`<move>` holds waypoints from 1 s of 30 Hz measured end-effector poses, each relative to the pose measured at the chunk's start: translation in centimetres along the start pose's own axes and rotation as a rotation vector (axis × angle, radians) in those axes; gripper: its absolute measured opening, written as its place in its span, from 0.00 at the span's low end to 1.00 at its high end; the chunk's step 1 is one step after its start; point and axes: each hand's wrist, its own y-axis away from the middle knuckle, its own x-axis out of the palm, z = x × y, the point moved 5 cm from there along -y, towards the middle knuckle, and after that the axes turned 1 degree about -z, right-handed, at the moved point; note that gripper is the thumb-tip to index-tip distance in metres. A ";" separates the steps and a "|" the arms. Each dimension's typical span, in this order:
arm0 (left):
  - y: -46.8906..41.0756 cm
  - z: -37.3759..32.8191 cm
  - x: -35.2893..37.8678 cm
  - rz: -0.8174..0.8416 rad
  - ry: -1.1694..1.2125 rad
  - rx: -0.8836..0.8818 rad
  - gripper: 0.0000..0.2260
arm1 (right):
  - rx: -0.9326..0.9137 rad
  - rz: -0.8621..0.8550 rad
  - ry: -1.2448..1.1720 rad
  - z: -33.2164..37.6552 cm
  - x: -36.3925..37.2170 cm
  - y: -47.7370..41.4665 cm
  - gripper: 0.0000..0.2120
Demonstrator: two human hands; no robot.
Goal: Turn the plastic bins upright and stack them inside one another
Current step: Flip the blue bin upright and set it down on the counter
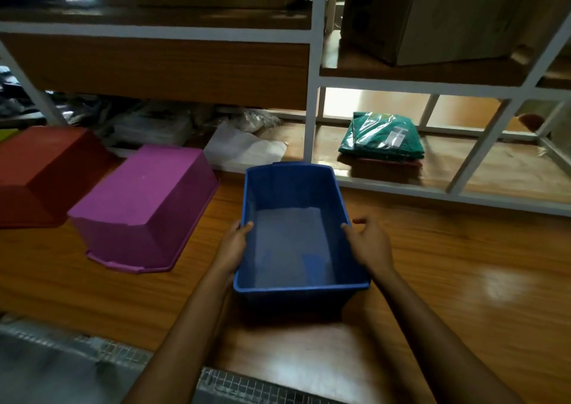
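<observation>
We've got the blue bin (290, 249) upright at frame centre, left hand (234, 244) and right hand (369, 244) each gripping a long rim, thumbs hooked inside. The purple bin (145, 205) sits flipped near its left, with the red bin (40, 175) flipped at the left edge. At the upper right, a white rack (310, 100) holds a green bagged pack (381, 139).

Head view, close, down onto blue bin (293, 187)
</observation>
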 end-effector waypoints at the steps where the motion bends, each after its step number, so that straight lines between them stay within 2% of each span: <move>1: -0.1 0.1 -0.5 -0.064 -0.045 0.039 0.11 | 0.029 -0.022 -0.065 -0.1 -0.1 0.2 0.13; 3: 0.3 -0.3 -1.5 -0.185 -0.109 0.145 0.06 | 0.048 -0.014 -0.169 -0.2 -0.2 0.5 0.15; 5: 0.9 -0.4 -2.0 -0.177 -0.079 0.171 0.06 | 0.075 0.044 -0.264 -0.5 0.1 1.0 0.19; 8: 1.6 0.9 -2.1 -0.062 0.103 0.048 0.11 | 0.161 0.123 -0.395 -1.7 0.8 2.3 0.20; 12: 3.4 2.8 -1.4 0.039 0.273 -0.121 0.14 | 0.229 0.234 -0.520 -1.7 1.8 5.2 0.12; 14: 4.4 2.9 -0.8 0.047 0.313 -0.116 0.13 | 0.202 0.200 -0.545 -1.8 2.0 6.4 0.10; 17: 5.8 2.8 -0.1 0.096 0.330 -0.052 0.16 | 0.174 0.152 -0.575 -2.2 1.0 8.5 0.14; 21: 9.1 2.2 1.6 0.167 0.267 0.033 0.20 | 0.100 0.077 -0.613 -3.8 -2.7 11.6 0.16; 25: 14.8 1.6 4.7 0.271 0.297 0.119 0.23 | -0.016 -0.090 -0.534 -6.2 -8.2 16.2 0.24; 27: 18.3 1.2 6.4 0.344 0.316 0.165 0.24 | -0.082 -0.187 -0.482 -7.2 -11.4 19.8 0.18; 30: 24.4 1.4 9.4 0.457 0.348 0.170 0.20 | -0.120 -0.332 -0.452 -9.6 -16.3 25.9 0.11</move>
